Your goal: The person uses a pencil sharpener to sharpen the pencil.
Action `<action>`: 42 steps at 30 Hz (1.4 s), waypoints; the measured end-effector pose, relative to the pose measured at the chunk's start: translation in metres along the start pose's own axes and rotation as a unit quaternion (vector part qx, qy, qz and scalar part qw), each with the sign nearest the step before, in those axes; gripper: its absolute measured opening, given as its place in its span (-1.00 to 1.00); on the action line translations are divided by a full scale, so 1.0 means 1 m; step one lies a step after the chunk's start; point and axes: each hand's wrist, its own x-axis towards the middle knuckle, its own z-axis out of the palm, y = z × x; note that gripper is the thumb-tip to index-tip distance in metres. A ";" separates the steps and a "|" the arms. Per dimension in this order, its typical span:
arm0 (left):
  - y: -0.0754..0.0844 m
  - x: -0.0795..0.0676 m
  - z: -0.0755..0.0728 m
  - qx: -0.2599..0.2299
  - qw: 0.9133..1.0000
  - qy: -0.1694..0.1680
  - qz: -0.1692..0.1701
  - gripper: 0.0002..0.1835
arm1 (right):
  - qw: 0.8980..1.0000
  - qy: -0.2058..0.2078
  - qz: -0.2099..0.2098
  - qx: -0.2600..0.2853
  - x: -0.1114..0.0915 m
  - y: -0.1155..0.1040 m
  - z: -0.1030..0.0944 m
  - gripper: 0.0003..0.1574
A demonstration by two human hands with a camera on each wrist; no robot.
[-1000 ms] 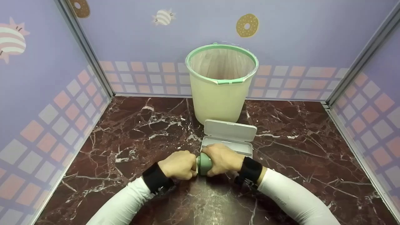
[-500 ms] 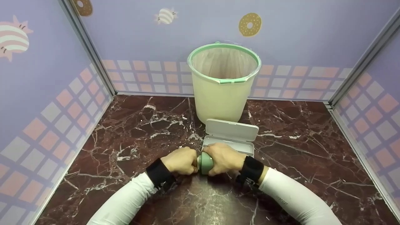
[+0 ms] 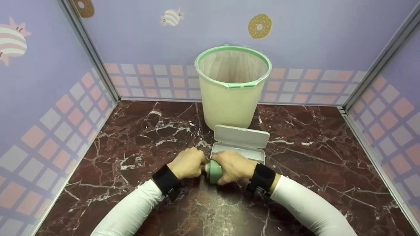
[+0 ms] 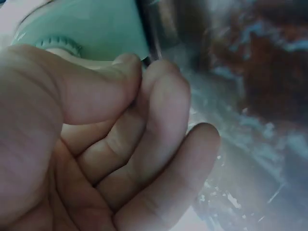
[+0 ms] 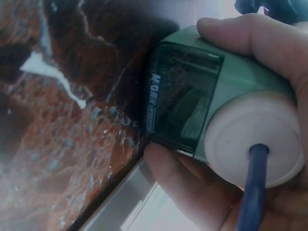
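A green pencil sharpener (image 3: pixel 215 172) lies on its side on the marble-patterned table. My right hand (image 3: pixel 234 166) holds its body, fingers and thumb around it. In the right wrist view a dark blue pencil (image 5: pixel 255 187) is in the hole of its pale round face (image 5: pixel 236 139), and its clear shavings window (image 5: pixel 180 96) faces the camera. At the other end my left hand (image 3: pixel 187 163) has curled fingers, with thumb and forefinger pinched at the crank; a pale strip of the crank (image 4: pixel 91 62) shows behind the thumb, the rest hidden.
Just beyond my right hand stands an open grey pencil case (image 3: pixel 242 136), its lid raised and its tray partly hidden by that hand. Behind it is a pale trash bin (image 3: pixel 229 101) with a green rim and a liner. Patterned walls enclose the table on three sides.
My left hand has risen away from me in a curve beside the sharpener, its fingers still pinched at the crank. My right hand and the sharpener stay nearly in place.
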 end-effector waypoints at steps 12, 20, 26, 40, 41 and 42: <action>0.003 -0.006 -0.027 0.010 0.998 0.058 0.012 -0.72 | 0.999 -0.021 0.034 0.014 0.003 -0.005 -0.002 -0.31; 0.014 -0.016 -0.042 0.040 0.995 0.071 0.058 -0.66 | 0.999 -0.016 0.039 0.021 0.003 -0.005 -0.001 -0.33; 0.021 -0.021 -0.047 0.051 0.991 0.068 0.099 -0.67 | 0.998 -0.014 0.043 0.032 0.002 -0.003 -0.002 -0.39; 0.035 -0.030 -0.048 0.088 0.989 0.052 0.102 -0.74 | 0.998 -0.010 0.043 0.039 -0.001 -0.003 -0.001 -0.39; 0.035 -0.031 -0.048 0.088 0.989 0.052 0.103 -0.73 | 0.998 -0.010 0.043 0.038 -0.001 -0.003 0.000 -0.39; 0.036 -0.031 -0.047 0.089 0.989 0.051 0.104 -0.73 | 0.998 -0.010 0.043 0.039 -0.001 -0.003 0.000 -0.39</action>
